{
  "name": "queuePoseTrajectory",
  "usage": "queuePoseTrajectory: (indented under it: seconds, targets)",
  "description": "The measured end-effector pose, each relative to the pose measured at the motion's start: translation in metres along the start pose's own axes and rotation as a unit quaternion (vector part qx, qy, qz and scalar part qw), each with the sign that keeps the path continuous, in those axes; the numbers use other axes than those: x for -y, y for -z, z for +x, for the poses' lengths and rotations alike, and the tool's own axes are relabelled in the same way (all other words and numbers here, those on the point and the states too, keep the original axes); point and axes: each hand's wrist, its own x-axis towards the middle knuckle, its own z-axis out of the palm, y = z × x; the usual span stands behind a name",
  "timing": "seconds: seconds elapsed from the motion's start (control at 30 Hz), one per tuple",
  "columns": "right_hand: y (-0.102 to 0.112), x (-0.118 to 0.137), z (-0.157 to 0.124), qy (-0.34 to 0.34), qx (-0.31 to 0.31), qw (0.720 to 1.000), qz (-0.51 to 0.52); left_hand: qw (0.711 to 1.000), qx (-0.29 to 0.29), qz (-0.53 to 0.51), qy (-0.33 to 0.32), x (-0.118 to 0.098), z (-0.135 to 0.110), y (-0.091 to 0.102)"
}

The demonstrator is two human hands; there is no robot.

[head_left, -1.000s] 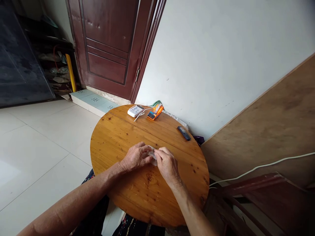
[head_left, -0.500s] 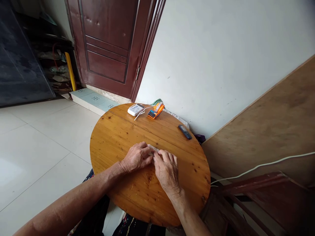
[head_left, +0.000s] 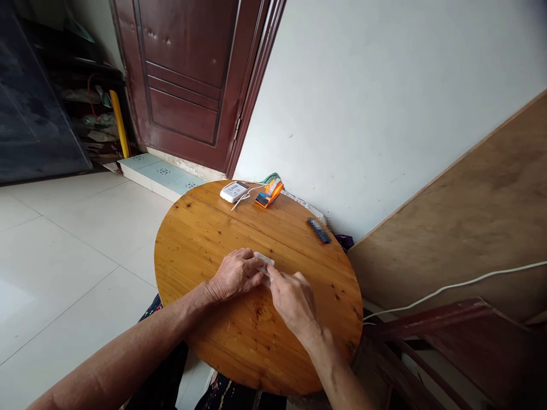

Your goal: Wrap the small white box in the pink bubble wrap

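Note:
A small whitish, flat, partly see-through object [head_left: 265, 259] lies at the middle of the wooden table, low over its top or resting on it. My left hand [head_left: 239, 273] is closed on its left end, fingers bent over it and hiding part. From the right, my right hand [head_left: 294, 302] meets the same object, index finger reaching onto its face while the other fingers curl in. Its exact kind cannot be made out. Both hands are close together, nearly touching at the fingertips.
On the round wooden table [head_left: 192, 239] stand a white box-like device with a cord [head_left: 234, 192] and an orange tape dispenser [head_left: 269, 193]. A dark, blurred-out item [head_left: 318, 230] lies near the right rim. A white wall [head_left: 342, 114] rises behind.
My right hand has turned and its fingers have curled in, with the index finger now on the pale object. More of the object shows. My left hand has hardly moved.

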Motion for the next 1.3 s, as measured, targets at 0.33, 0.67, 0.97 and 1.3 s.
queuePoseTrajectory:
  seconds: [0.33,0.67,0.97,1.3]
  targets:
    - [0.021,0.003,0.011,-0.004,0.126,0.991,-0.038,0.999,0.007,-0.024,0.022,0.0,0.0,0.001]
    - [0.004,0.018,0.004,-0.027,0.088,0.994,-0.057,0.999,0.02,-0.025,0.028,-0.002,0.001,0.003]
    - [-0.002,-0.019,-0.007,-0.134,-0.08,0.92,0.358,0.998,0.021,-0.06,0.026,-0.006,-0.002,0.014]
    - [-0.008,-0.041,0.006,-0.187,-0.112,0.896,0.388,0.99,-0.024,-0.082,0.11,-0.01,-0.003,0.024]
